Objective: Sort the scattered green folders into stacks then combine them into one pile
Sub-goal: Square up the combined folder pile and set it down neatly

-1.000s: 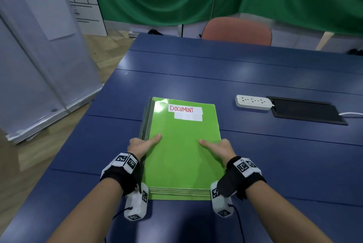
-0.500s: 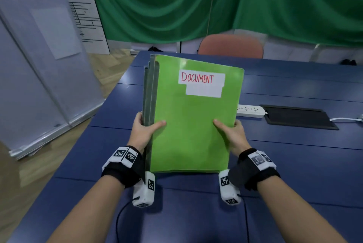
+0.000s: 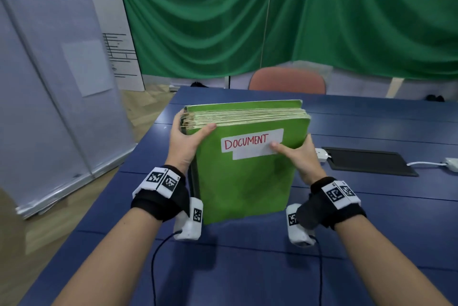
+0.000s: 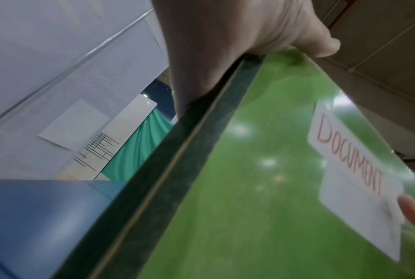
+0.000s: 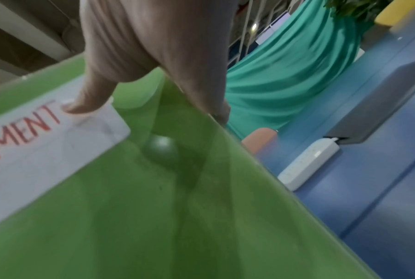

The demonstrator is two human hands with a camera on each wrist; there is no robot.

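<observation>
One pile of green folders (image 3: 244, 177) stands upright on its lower edge on the blue tabletop (image 3: 247, 268), held between two hands; the separate folders in it are too tightly packed to count, though many cream page edges show along the top. The front cover carries one white label (image 3: 252, 143) reading "DOCUMENT" in red. The left hand (image 3: 184, 143) grips the pile's spine side near the top, thumb across the front cover and fingers wrapped behind. The right hand (image 3: 301, 157) grips the opposite edge, thumb pressed on the label's right end, its fingers curled behind the pile. To the right lie one white power strip (image 5: 309, 162) and one black mat (image 3: 366, 164). One orange chair (image 3: 287, 80) stands beyond the tabletop.
</observation>
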